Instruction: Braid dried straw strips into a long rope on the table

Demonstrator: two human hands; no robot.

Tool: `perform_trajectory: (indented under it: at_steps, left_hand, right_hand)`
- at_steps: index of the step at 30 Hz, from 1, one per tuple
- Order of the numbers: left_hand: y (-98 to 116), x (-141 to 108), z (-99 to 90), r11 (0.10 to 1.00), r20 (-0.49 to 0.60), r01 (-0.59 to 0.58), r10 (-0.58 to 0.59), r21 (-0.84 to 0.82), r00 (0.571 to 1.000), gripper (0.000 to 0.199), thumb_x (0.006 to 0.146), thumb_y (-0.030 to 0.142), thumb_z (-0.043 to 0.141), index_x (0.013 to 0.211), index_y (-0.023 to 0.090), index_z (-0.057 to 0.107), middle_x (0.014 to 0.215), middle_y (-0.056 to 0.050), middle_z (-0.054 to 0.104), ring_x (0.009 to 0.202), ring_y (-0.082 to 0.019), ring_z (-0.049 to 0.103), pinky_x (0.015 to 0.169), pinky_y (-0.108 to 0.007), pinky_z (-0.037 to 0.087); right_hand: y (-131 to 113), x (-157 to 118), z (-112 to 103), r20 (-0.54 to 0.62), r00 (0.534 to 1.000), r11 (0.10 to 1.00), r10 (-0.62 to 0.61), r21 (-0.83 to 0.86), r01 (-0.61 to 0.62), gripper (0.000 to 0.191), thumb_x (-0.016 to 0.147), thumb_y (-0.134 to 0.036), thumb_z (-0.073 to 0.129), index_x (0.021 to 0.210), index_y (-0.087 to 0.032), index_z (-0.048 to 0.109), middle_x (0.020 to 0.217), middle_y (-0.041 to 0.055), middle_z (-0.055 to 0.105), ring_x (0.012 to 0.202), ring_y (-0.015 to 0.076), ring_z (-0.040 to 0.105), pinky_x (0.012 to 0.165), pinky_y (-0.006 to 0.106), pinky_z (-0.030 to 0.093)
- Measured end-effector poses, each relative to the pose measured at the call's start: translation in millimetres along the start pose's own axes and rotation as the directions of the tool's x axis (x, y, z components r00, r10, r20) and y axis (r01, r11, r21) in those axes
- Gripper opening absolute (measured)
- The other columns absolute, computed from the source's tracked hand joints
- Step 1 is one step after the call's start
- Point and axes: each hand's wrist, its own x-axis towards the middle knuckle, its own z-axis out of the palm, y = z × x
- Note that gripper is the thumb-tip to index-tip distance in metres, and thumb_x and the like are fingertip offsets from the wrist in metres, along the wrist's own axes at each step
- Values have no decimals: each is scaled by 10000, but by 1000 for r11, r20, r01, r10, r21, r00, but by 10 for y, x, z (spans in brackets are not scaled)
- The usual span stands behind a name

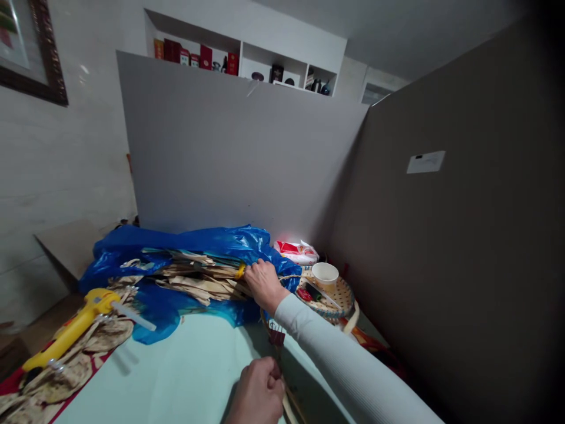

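My right hand (pixel 266 285) reaches forward over the tied end of a bundle of dried, straw-coloured strips (pixel 198 282). Its fingers curl down on the bundle beside a yellow tie (pixel 241 271); the fingertips are partly hidden. The strips lie on a crumpled blue plastic bag (pixel 176 240). Nearer to me, my left hand (pixel 260 390) is closed, thumb against the bent fingers, around a thin pale strip (pixel 289 407) that runs on below it. A narrow brown strip curves between the two hands, near a small dark red piece (pixel 276 337).
A yellow glue gun (pixel 73 330) with a clear stick rests on dried pieces at left. On the right, a woven tray (pixel 342 294) holds a white cup (pixel 325 272) and small tools. Behind it lies a red-and-white packet (pixel 300 252). Grey panels (pixel 238 153) stand behind and right.
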Motion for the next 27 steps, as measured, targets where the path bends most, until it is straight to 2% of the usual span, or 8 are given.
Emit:
perform_trajectory:
  at_steps: [4,9,15,18,22,27]
  left_hand:
    - [-34,28,12,1000,15,-9,9,12,1000,313,736,29,484,570,259,353,429,87,391,461,-144,495,532,-258,312]
    - [-31,4,-11,1000,23,-20,19,16,1000,286,745,64,501,580,257,367,457,77,417,488,-153,523,563,-258,353]
    - [-15,-45,-66,999,32,-41,41,12,999,177,762,118,501,634,237,472,517,47,517,532,-159,560,585,-254,391]
    - [8,-47,-61,999,20,-27,26,24,999,173,762,114,506,635,231,493,513,47,508,528,-151,547,570,-243,379]
    - [43,-47,-47,999,0,-1,1,41,1000,179,757,95,516,634,226,508,508,47,506,533,-149,540,558,-236,364]
    - [85,-82,-65,999,-12,14,-13,48,1000,196,761,80,510,631,227,504,501,54,497,527,-142,528,546,-229,345]
  right_hand:
    - [91,47,30,1,1000,1000,-23,-3,23,200,873,-95,484,940,-117,671,958,178,687,997,272,622,811,345,460]
    - [198,50,3,-6,1000,1000,29,7,-29,243,890,-96,449,1040,-163,628,962,126,695,871,224,669,698,285,466]
    - [217,7,-93,-74,995,997,73,-12,-74,266,910,-43,382,1109,-130,536,1018,152,667,924,242,652,700,294,458]
    - [233,-24,-120,-80,995,998,61,-17,-62,234,927,-62,391,1088,-143,539,980,128,671,918,249,647,679,298,444]
    - [297,-62,-141,-47,998,999,49,-8,-49,179,942,-120,436,1014,-169,593,902,97,681,818,235,652,636,292,410]
    - [446,-154,-228,-18,996,996,84,30,-84,198,915,-104,480,913,-155,672,839,120,687,777,230,640,641,288,376]
